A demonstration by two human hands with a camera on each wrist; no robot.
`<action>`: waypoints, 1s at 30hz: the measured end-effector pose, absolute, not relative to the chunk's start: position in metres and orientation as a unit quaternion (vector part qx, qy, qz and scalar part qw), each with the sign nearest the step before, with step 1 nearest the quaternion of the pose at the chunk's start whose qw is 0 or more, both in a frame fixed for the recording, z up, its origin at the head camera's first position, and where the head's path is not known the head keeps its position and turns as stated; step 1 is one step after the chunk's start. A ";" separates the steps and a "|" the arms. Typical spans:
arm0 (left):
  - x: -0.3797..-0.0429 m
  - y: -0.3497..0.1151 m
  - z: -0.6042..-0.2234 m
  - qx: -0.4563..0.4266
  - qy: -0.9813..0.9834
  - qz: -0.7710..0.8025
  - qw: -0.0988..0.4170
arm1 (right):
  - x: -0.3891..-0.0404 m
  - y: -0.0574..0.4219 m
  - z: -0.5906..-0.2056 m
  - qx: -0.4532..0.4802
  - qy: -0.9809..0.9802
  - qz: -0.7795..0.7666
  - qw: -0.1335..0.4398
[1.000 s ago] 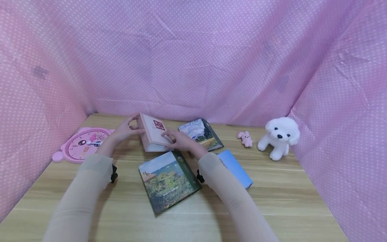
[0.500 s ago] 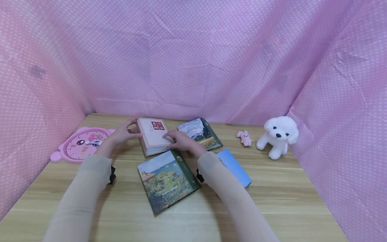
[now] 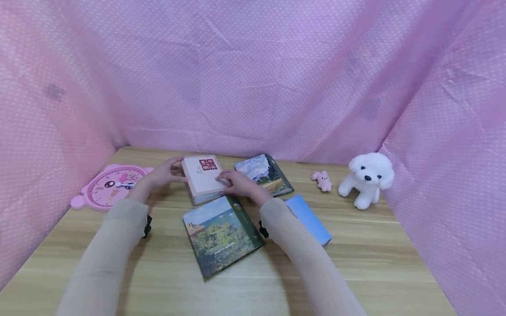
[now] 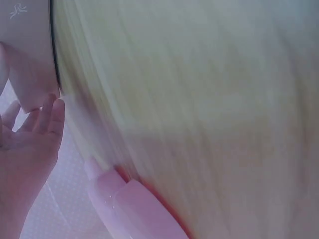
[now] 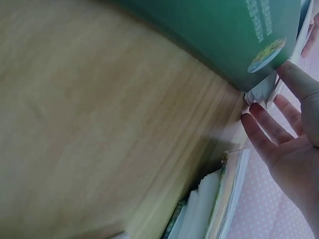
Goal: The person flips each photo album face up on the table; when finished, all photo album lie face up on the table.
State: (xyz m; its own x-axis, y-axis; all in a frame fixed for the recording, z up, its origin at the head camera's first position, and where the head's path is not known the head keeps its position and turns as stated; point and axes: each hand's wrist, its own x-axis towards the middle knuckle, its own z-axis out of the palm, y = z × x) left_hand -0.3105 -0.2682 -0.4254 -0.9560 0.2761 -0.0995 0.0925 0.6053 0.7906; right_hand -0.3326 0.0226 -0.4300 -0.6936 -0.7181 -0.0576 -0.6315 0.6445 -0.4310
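Thick pale-pink rectangular book with red characters [image 3: 201, 180] tilted a second ago; I now read it as flat at the rear of the pale wooden surface [image 3: 170, 281]. Looks like setting-down is nearly done. Left hand [image 3: 161, 174] spread at its left edge; right hand [image 3: 238, 183] loosely spread, fingertips on the cover's right side. Green-spined garden-print photo album [image 3: 221, 241] crowds its front edge, polka-dot pink curtain [image 3: 253, 87] close behind. Open room: front left.

Red print [image 3: 208, 165] marks the pale pink book [image 3: 203, 181].
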 end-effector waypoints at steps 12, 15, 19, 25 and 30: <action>-0.308 -0.282 -0.420 0.125 0.923 0.347 0.111 | -0.329 0.027 -0.428 -0.385 0.892 -0.195 0.135; -0.304 -0.285 -0.418 0.131 0.935 0.312 0.105 | -0.327 0.029 -0.425 -0.375 0.896 -0.196 0.136; -0.299 -0.286 -0.414 0.135 0.940 0.296 0.107 | -0.324 0.035 -0.412 -0.367 0.895 -0.212 0.140; -0.297 -0.279 -0.402 0.144 0.945 0.279 0.092 | -0.320 0.049 -0.391 -0.382 0.890 -0.222 0.115; -0.300 -0.263 -0.386 0.154 0.942 0.289 0.072 | -0.317 0.066 -0.375 -0.376 0.895 -0.222 0.093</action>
State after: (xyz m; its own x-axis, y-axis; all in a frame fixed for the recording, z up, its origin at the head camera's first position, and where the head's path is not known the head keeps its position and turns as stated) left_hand -0.3002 -0.2632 -0.3861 -0.9423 0.3315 -0.0459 0.2489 0.7860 0.5659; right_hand -0.3173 0.0656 -0.3751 -0.7003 -0.7139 0.0007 -0.6316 0.6192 -0.4665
